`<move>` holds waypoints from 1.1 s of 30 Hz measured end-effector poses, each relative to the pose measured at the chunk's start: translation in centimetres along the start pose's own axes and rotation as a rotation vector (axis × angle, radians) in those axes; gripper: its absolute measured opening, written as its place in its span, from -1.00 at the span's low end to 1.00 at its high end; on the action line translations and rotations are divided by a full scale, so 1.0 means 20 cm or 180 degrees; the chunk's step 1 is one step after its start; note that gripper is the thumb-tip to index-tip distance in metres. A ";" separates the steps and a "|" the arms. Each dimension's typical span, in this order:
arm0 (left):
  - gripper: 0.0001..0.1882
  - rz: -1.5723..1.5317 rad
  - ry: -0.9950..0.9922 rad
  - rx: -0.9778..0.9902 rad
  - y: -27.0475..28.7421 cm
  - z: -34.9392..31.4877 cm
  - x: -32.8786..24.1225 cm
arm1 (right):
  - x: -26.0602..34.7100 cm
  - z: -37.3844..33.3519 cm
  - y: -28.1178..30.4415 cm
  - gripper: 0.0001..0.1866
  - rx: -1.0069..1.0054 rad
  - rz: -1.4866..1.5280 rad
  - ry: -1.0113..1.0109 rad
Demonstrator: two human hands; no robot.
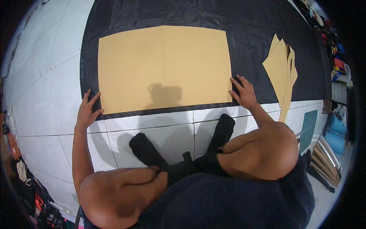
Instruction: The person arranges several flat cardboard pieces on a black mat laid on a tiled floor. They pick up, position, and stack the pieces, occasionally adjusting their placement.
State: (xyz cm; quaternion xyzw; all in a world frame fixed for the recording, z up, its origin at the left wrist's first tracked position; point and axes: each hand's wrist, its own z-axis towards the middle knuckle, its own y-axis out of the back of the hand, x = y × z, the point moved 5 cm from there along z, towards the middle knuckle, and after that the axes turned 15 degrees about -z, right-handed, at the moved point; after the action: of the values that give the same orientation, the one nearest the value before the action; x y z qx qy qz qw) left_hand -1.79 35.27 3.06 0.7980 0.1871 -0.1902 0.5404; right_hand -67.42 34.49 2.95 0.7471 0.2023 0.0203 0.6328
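A large tan paper pattern piece [164, 65] lies flat on black fabric [248, 34] spread over the floor. Its top edge bows gently upward, and a faint crease runs down its middle. My left hand [89, 110] rests at the lower left corner, fingers spread, with the thumb and a fingertip at the paper's edge. At the lower right side, my right hand [244, 92] is also spread, its thumb and fingers touching the edge. Neither hand grips the paper. A shadow falls across the lower middle of the sheet.
More tan pattern pieces [280, 72] overlap in a stack on the fabric at the right. White floor tiles [45, 99] border the cloth. A green mat [308, 129] and cardboard tubes [324, 164] lie at the right. Clutter lines both far sides. My feet in black socks [148, 149] stand near the fabric edge.
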 end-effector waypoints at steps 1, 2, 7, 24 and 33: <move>-0.12 -0.0016 -0.0074 -0.0012 -0.01 0.00 0.00 | 0.00 -0.01 0.02 -0.35 -0.0061 -0.0020 -0.0053; -0.12 -0.0019 -0.0137 -0.0023 0.00 0.00 0.00 | 0.02 -0.01 0.04 -0.35 -0.0124 -0.0025 -0.0099; -0.13 -0.0063 -0.0150 -0.0058 0.02 -0.02 0.03 | 0.35 0.10 0.22 -0.39 -0.0297 0.0343 0.0625; -0.13 -0.0174 -0.0051 0.0024 -0.01 -0.02 0.04 | 1.09 0.33 0.27 -0.49 -0.0551 0.0587 0.2650; -0.16 0.0052 0.0028 0.0034 -0.01 -0.02 0.03 | 1.11 0.33 0.26 -0.50 -0.0384 0.0341 0.2566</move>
State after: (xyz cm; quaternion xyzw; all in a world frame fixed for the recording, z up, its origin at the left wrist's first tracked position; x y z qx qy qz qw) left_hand -1.35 35.78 2.71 0.8033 0.1818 -0.1832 0.5367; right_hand -43.72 35.03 1.61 0.6504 0.3933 0.3561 0.5435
